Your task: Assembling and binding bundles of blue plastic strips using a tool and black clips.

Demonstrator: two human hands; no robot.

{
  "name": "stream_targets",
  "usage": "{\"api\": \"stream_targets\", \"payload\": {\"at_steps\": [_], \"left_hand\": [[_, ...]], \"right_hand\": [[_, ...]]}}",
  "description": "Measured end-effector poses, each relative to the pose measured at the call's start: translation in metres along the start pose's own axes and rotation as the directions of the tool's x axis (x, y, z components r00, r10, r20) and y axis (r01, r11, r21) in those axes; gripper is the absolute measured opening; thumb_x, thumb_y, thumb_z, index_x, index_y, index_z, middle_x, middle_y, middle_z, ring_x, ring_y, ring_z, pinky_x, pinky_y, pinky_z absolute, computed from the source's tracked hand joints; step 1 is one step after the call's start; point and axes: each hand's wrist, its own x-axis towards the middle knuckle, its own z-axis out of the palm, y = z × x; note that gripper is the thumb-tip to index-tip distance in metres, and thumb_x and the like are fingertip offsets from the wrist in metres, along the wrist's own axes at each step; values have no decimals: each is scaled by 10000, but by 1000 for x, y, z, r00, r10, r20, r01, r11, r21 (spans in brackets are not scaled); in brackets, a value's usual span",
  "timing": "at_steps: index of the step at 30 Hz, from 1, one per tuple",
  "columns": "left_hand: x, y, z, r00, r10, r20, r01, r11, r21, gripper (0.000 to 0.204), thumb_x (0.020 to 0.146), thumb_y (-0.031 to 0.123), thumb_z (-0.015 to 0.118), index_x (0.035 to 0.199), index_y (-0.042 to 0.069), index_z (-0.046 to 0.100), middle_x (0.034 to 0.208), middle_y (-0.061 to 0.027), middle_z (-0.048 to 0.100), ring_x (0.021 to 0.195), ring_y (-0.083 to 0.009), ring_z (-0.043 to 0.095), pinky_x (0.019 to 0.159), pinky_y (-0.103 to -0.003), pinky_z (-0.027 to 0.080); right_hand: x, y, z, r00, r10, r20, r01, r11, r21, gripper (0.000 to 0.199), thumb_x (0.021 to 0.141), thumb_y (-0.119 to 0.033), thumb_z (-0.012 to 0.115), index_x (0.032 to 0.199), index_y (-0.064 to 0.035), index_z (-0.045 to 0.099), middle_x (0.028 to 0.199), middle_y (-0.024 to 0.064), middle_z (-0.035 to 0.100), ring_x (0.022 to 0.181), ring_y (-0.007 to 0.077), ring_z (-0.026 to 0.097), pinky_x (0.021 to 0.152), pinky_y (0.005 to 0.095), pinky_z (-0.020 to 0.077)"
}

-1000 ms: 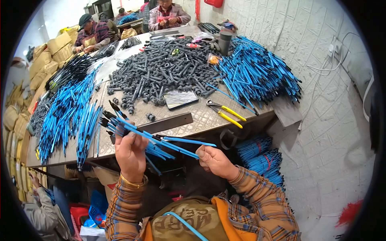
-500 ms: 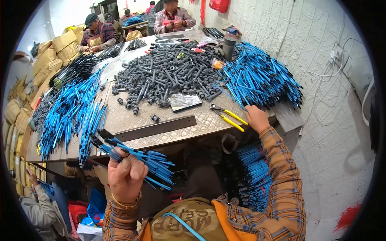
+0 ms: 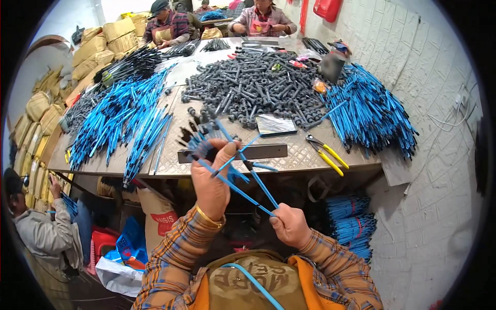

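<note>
My left hand (image 3: 211, 181) is closed around a bunch of slim blue rods with black tips, thumb uppermost, just in front of the table's near edge. To its right, my right hand (image 3: 290, 226) pinches the lower ends of blue rods (image 3: 264, 189) that slant down from the left hand; some of them cross. A dark steel bar (image 3: 266, 151) lies on the table behind the left hand. Nearby are yellow-handled pliers (image 3: 330, 159) and a small flat silvery block (image 3: 276, 125). A large heap of dark grey threaded fittings (image 3: 253, 85) covers the middle of the table.
Blue rods are heaped at the table's left (image 3: 126, 111) and right (image 3: 367, 111). Tied blue bundles (image 3: 351, 227) are stacked below the table's right side. Two people (image 3: 261, 23) work across the table; another sits at lower left. A white wall (image 3: 413, 103) bounds the right.
My right hand has come from the right-hand rod heap back to the middle and now grips rod ends beside the left hand. The bunch in my left hand has moved right, and the view has shifted.
</note>
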Motion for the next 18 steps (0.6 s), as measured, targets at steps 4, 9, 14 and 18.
{"api": "stream_targets", "payload": {"at_steps": [4, 9, 14, 18], "left_hand": [[-7, 7, 2, 999, 6, 33, -9, 996, 85, 160, 859, 46, 557, 1016, 23, 537, 1014, -170, 614, 934, -247, 601, 827, -319, 476], [-14, 10, 11, 999, 20, -49, -17, 997, 78, 112, 839, 62, 604, 936, 29, 560, 926, -161, 630, 836, -232, 630, 759, -294, 515], [-11, 20, -12, 992, -123, -39, 129, 969, 211, 133, 859, 97, 588, 971, 54, 529, 932, -188, 628, 814, -249, 639, 666, -275, 534], [-10, 31, -18, 962, -273, 26, 268, 956, 115, 130, 905, 106, 507, 1033, 86, 501, 843, -114, 631, 772, -219, 627, 684, -315, 515]], "right_hand": [[1, 4, 5, 999, -41, -21, 40, 998, -49, 89, 838, -154, 558, 772, -95, 546, 671, 50, 476, 509, 227, 443, 478, 305, 376], [0, 8, 4, 992, -122, -39, 115, 983, -141, 62, 833, -146, 566, 823, -85, 563, 667, 45, 479, 498, 221, 439, 469, 305, 373], [0, 17, -10, 975, -208, -76, 186, 956, -228, 144, 812, -89, 581, 955, -73, 587, 660, 39, 478, 489, 206, 429, 464, 300, 373], [-3, 24, -25, 982, -102, -160, 79, 987, -143, 421, 771, -16, 616, 1180, -81, 541, 703, 58, 522, 503, 205, 453, 480, 292, 393]]}}
